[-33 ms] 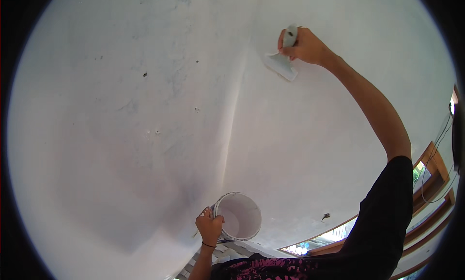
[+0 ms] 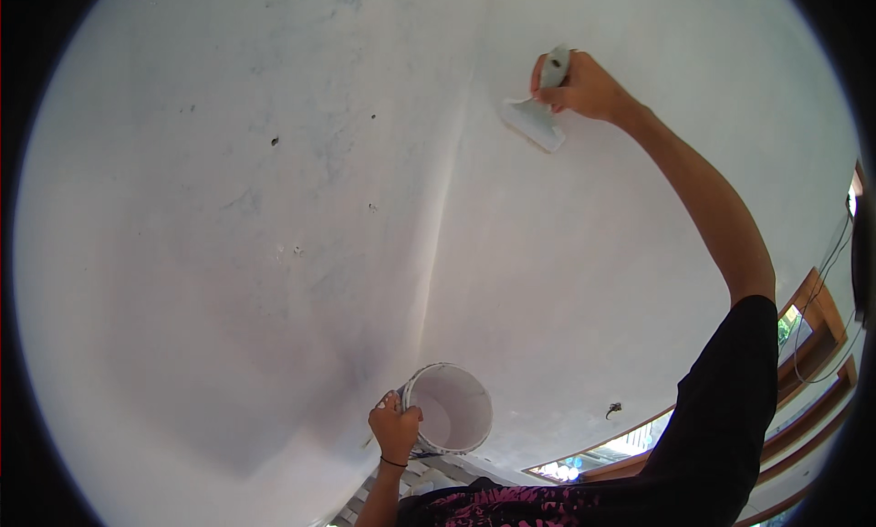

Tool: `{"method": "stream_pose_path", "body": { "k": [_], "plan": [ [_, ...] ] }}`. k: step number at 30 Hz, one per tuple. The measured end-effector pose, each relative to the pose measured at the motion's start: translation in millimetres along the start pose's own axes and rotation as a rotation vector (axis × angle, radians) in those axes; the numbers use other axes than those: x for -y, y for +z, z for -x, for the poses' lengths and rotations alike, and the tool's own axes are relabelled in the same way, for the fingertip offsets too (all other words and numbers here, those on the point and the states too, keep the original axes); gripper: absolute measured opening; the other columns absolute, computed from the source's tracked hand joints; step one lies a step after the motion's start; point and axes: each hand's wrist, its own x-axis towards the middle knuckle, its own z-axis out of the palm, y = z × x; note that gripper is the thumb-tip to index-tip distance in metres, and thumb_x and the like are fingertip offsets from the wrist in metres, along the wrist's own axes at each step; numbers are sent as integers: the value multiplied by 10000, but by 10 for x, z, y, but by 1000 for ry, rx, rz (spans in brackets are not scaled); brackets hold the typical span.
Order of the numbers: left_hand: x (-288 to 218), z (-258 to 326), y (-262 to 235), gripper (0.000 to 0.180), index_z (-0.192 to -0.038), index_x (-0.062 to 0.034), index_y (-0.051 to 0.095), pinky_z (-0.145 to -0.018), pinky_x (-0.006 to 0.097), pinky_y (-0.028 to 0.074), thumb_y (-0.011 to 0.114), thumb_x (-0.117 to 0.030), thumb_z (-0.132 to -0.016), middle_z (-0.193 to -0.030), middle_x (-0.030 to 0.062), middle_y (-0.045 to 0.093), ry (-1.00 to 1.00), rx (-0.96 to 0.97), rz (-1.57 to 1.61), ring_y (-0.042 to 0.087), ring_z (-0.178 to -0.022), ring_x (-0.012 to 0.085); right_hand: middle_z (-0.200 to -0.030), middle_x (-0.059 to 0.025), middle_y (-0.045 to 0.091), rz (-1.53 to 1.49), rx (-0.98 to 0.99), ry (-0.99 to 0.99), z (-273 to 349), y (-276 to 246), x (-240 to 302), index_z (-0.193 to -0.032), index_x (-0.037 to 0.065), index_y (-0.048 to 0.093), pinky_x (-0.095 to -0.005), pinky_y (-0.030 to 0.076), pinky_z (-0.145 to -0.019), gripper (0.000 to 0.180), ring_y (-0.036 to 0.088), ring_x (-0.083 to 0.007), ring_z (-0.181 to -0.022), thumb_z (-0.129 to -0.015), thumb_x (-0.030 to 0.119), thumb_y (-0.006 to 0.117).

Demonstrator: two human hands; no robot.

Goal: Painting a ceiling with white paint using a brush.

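Scraper: a pale, flat-bladed putty scraper (image 2: 538,116) is pressed against the white surface overhead, just right of the corner seam; its wide blade points down and left, its handle sticks up out of the fist.
Right hand: the right hand (image 2: 584,87) is wrapped fully around the scraper's handle, fingers curled tight with no gap; the bare arm stretches up from a black sleeve (image 2: 730,399) at the lower right.
Bucket: a small white bucket (image 2: 452,406) sits low in the view, near the bottom of the seam, its open mouth turned toward the camera and its inside coated white; how full it is cannot be told.
Left hand: the left hand (image 2: 394,428) grips the bucket at its left rim, fingers closed over the edge; a thin dark band circles the wrist.
Surface: the white plastered surface (image 2: 228,253) fills most of the view, with a few small dark specks and holes, faint grey smudges, and a darker shaded patch at the lower left.
Seam: a corner seam (image 2: 447,226) runs from the top down toward the bucket, well apart from the blade at its lower end.
Surroundings: wooden window frames (image 2: 812,317) curve along the right rim, and a small dark mark (image 2: 613,407) sits on the white just above them.
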Motion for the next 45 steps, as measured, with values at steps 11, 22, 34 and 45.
{"method": "stream_pose_path", "body": {
  "k": [11, 22, 34, 45],
  "plan": [
    [150, 32, 137, 258, -618, 22, 461, -520, 433, 394, 660, -122, -537, -588, 200, 484, -62, -25, 9, 459, -531, 407, -865, -157, 674, 560, -665, 35, -189, -1409, 1000, -999, -49, 612, -322, 572, -663, 309, 670, -197, -735, -800, 141, 752],
    [242, 26, 117, 279, -627, 30, 425, -502, 381, 347, 662, -75, -522, -552, 132, 415, -6, -51, 45, 359, -503, 256, -747, -37, 637, 203, 48, -7, 226, -560, 189, -843, 48, 649, -283, 526, -592, 92, 618, -122, -641, -805, 127, 675],
    [362, -12, 227, 281, -616, 30, 443, -533, 432, 404, 664, -124, -538, -597, 206, 497, -46, 38, 71, 463, -545, 415, -881, -139, 692, 1581, -556, -266, -309, -1473, 1414, -961, 0, 674, -400, 526, -774, 145, 666, -246, -825, -855, 97, 653],
    [257, 4, 124, 313, -622, 33, 403, -505, 411, 346, 671, -85, -509, -559, 144, 415, -69, -1, 61, 350, -504, 298, -967, -110, 635, 1361, -262, -627, 332, -75, 122, -951, 60, 700, -395, 507, -820, 300, 602, -282, -835, -651, 70, 687]
  ]
}}
